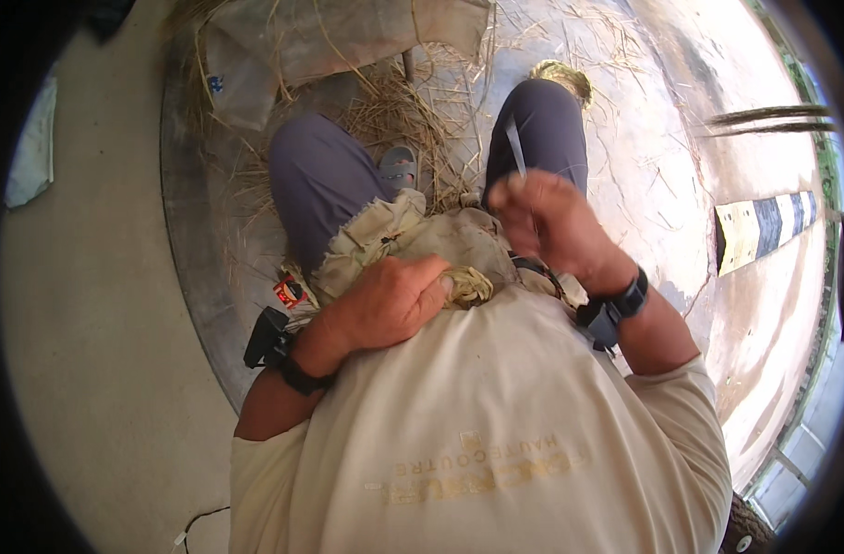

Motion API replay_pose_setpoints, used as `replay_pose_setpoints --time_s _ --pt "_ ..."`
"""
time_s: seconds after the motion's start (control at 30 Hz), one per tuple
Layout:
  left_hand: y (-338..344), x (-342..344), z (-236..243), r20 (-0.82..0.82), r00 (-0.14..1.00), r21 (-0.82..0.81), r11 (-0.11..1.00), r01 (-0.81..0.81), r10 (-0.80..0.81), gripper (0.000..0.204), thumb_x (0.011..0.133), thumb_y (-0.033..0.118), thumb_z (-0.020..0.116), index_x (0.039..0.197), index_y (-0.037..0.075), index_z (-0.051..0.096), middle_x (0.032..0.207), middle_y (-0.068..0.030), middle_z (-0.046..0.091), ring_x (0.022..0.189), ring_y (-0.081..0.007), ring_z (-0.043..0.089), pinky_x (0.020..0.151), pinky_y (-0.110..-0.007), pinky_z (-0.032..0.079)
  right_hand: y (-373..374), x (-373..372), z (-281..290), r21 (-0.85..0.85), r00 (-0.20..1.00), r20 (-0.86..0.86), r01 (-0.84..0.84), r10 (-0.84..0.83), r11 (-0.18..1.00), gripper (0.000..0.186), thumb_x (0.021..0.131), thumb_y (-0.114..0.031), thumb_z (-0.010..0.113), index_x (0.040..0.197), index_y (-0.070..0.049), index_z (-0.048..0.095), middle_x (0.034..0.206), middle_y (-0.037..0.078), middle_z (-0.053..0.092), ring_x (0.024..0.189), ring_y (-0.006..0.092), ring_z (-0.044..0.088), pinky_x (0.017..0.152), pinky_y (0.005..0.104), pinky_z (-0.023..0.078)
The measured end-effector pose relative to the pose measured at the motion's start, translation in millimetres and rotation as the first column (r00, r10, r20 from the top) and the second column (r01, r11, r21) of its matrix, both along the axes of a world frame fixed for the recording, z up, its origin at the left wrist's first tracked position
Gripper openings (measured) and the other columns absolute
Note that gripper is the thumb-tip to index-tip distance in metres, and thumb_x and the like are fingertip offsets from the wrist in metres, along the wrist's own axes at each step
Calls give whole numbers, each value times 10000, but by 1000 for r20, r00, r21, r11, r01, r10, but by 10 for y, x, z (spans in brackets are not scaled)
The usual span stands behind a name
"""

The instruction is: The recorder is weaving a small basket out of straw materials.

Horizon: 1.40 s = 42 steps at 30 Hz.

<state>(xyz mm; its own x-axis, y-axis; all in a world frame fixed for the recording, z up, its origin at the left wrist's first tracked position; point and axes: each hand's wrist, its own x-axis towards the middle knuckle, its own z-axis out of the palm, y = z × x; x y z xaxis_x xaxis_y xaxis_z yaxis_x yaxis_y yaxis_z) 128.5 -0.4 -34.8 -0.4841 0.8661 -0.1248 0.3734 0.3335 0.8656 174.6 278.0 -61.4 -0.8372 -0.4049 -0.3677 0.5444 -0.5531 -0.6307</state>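
My left hand (390, 300) lies at my waist, its thumb and fingers closed on a coil of braided straw (470, 286). My right hand (560, 222) is raised above my right thigh, fingers pinched on a narrow, pale, pointed strip (515, 143). I cannot tell whether that strip is metal or plastic. A faint thread seems to run near the right fingers, too fine to follow. Across my lap spreads a worn beige cloth (371, 235) with frayed edges. Between the two hands, dark cord-like pieces (533, 266) rest on it.
Loose straw (399, 115) litters the floor between and beyond my knees. A translucent plastic sheet (339, 37) hangs ahead. Beside my left thigh is a small red packet (290, 292). Another straw braid (562, 76) shows past my right knee. A striped curb block (764, 231) lies far right.
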Motion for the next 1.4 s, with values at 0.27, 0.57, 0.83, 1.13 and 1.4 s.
replay_pose_setpoints --time_s 0.27,0.57,0.83,1.13,1.4 --pt "-88 -85 -4 178 984 -34 999 -8 14 222 1033 191 583 1034 -23 643 837 -229 686 784 -431 673 689 -418 529 -652 8 588 485 428 -760 -127 489 865 200 1061 -120 594 1189 7 680 1121 159 707 1023 337 701 890 413 557" --pt "-96 -138 -91 408 910 -61 997 -54 74 245 1027 198 619 1063 -37 680 822 -158 708 756 -131 641 681 -349 526 -549 12 461 504 418 -672 -346 611 791 271 1098 -160 544 1267 21 655 1297 188 691 1225 357 662 1008 440 542" --pt "-247 -128 -211 329 872 107 903 -417 363 234 1025 197 628 1001 -32 674 723 -88 656 692 -118 576 639 -343 500 147 109 769 621 904 -358 44 233 783 222 1075 -116 554 1204 21 671 1193 132 725 916 150 688 808 289 558" --pt "-246 -341 72 15 878 80 875 -478 479 186 1041 133 595 977 -38 631 713 -18 560 719 -68 471 638 -291 466 -176 226 572 696 910 -386 180 151 695 126 1014 -7 588 1095 37 674 963 104 715 783 155 664 700 336 537" --pt "-180 -258 139 -78 884 102 886 -452 460 185 1042 136 601 1008 -41 644 712 -108 616 692 -83 516 624 -328 488 -524 103 501 757 745 -509 148 432 637 221 1053 -111 566 1140 26 716 787 157 693 655 240 653 643 358 518"
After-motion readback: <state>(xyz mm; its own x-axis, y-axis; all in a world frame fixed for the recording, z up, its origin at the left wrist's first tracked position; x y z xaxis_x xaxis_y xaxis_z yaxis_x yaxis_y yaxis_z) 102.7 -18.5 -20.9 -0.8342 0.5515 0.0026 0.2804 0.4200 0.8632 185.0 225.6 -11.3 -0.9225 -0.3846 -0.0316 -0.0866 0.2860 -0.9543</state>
